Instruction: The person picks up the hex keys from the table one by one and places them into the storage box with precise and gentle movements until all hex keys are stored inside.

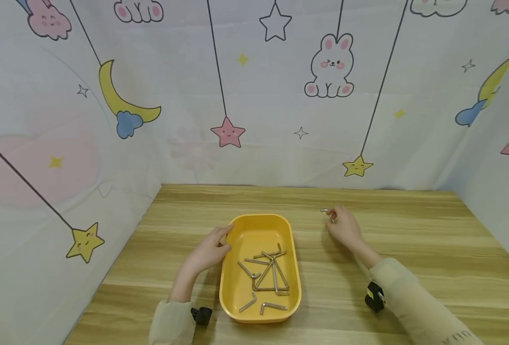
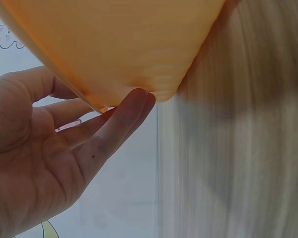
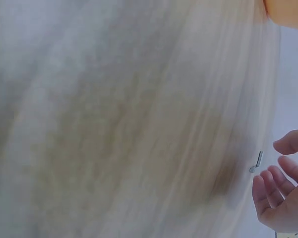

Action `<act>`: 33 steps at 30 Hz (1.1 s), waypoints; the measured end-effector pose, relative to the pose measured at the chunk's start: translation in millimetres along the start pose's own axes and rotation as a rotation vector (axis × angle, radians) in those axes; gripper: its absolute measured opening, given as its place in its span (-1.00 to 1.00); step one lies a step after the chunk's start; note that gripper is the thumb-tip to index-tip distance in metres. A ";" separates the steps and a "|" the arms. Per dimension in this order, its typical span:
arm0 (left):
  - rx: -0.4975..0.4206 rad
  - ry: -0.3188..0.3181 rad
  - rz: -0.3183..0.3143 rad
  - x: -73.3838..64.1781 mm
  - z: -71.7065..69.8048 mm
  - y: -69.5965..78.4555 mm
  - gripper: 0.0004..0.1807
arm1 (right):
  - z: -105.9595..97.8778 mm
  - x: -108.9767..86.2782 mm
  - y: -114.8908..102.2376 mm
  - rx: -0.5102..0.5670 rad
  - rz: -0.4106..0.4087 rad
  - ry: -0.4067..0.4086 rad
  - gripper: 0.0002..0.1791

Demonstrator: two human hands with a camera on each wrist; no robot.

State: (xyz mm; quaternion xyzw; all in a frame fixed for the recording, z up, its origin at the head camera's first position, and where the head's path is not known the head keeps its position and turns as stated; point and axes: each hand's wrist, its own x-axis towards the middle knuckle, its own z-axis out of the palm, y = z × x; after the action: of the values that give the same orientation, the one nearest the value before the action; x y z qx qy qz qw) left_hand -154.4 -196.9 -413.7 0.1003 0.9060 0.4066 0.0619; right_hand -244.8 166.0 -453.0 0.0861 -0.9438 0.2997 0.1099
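Note:
A yellow plastic box [image 1: 260, 223] stands on the table with several L-shaped metal hex keys [image 1: 271, 289] lying loose in it. My left hand [image 1: 209, 249] touches the box's left side near the far corner. From the left wrist view, its extended fingers [image 2: 124, 116] lie against the outer wall. To the right of the box, my right hand [image 1: 344, 227] reaches down close to the tabletop. Another small metal hex key [image 3: 259, 158] lies just beyond its fingertips in the right wrist view, with a gap between thumb and fingers. Part of that key is hidden in the head view.
The wood-grain table [image 1: 431, 249] runs back to a white curtain [image 1: 271, 163] printed with stars, moons and rabbits, which also encloses both sides. Small black cameras sit at the left wrist [image 1: 201, 316] and the right wrist [image 1: 374, 298].

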 end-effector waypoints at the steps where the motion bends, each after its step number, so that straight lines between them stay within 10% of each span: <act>1: -0.003 0.000 -0.002 -0.3 0.0 -0.4 -0.38 | 0.6 1.3 0.7 -0.001 0.007 0.001 -0.68; 20: 0.010 0.009 -0.005 -1.0 2.2 -2.2 -0.38 | 5.9 10.1 10.2 -0.075 0.118 -0.059 -0.55; 33: 0.002 -0.006 -0.002 -1.3 -1.2 -1.0 -0.38 | 5.2 16.1 -1.0 -0.207 0.053 -0.099 -0.86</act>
State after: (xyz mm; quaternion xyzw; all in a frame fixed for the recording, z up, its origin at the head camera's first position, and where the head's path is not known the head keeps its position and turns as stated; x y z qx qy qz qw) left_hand -153.6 -198.7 -413.6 0.1005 0.9063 0.4054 0.0650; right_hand -260.8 160.6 -452.4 0.0642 -0.9758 0.1990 0.0636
